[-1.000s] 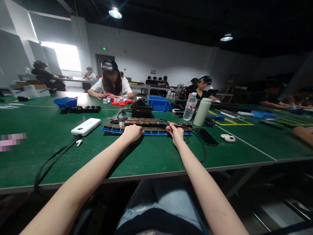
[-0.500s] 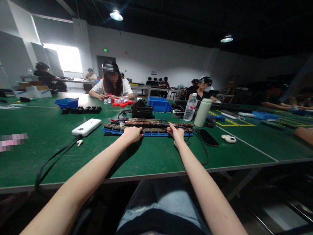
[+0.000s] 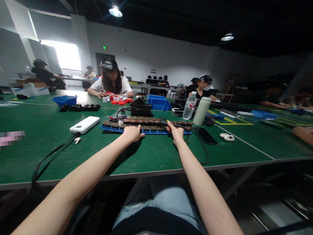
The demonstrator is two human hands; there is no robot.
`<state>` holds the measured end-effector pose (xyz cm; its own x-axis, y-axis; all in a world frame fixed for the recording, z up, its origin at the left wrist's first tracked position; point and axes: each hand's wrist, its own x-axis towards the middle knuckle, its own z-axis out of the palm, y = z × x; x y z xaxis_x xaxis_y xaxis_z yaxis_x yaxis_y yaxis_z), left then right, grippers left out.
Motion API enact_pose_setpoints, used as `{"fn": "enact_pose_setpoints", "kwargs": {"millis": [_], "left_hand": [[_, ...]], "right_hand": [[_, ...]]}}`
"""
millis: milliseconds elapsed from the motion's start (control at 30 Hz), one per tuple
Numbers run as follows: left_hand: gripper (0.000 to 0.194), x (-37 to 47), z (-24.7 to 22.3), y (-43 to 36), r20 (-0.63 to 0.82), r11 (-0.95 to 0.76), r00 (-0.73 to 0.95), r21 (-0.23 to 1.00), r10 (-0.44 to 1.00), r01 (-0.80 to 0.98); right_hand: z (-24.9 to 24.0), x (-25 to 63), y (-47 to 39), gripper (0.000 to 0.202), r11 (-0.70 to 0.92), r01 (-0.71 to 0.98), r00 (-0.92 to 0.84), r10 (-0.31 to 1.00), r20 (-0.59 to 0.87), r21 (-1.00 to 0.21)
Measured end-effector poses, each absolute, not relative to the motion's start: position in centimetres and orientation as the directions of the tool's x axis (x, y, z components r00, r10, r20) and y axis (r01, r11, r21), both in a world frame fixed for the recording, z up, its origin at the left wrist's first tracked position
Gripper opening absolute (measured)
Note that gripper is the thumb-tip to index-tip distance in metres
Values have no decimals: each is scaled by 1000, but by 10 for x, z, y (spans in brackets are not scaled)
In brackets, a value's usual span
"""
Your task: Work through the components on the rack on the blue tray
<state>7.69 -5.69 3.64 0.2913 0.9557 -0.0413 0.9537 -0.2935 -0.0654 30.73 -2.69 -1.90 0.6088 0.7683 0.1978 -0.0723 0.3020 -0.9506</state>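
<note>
A long blue rack (image 3: 109,128) lies across the table before me, carrying rows of thin copper-and-black strips that look like circuit boards. My left hand (image 3: 132,133) is closed at the rack's front edge, left of its middle; its fingertips are hidden. Further right, my right hand (image 3: 175,131) pinches a black pen-shaped tool (image 3: 164,123) held low over the strips, tip pointing left. A black cable (image 3: 205,150) loops on the table beside that hand. Whether the tool touches a strip I cannot tell.
A white power bank (image 3: 85,125) and an earbud (image 3: 77,140) lie left. At right are a water bottle (image 3: 190,106), green flask (image 3: 202,111), phone (image 3: 206,136) and earbud case (image 3: 227,137). Blue bins (image 3: 158,102) stand behind; co-workers sit around.
My left thumb has lifted and spread slightly at the rack's edge. The right hand stays almost where it was. The whole view has shifted a little with my head.
</note>
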Motion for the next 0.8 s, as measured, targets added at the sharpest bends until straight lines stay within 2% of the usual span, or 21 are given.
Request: {"fn": "enact_pose_setpoints", "kwargs": {"millis": [267, 500, 800], "left_hand": [[83, 80, 27, -56, -34, -265, 264, -20, 964, 964], [90, 81, 21, -56, -14, -268, 268, -2, 963, 963], [84, 83, 18, -52, -4, -285, 285, -6, 958, 958]], "right_hand": [[-15, 302, -30, 24, 284, -132, 646, 752, 134, -950], [-17, 303, -28, 25, 261, -98, 651, 747, 137, -960], [-20, 306, -25, 29, 222, -38, 665, 733, 141, -974]]}}
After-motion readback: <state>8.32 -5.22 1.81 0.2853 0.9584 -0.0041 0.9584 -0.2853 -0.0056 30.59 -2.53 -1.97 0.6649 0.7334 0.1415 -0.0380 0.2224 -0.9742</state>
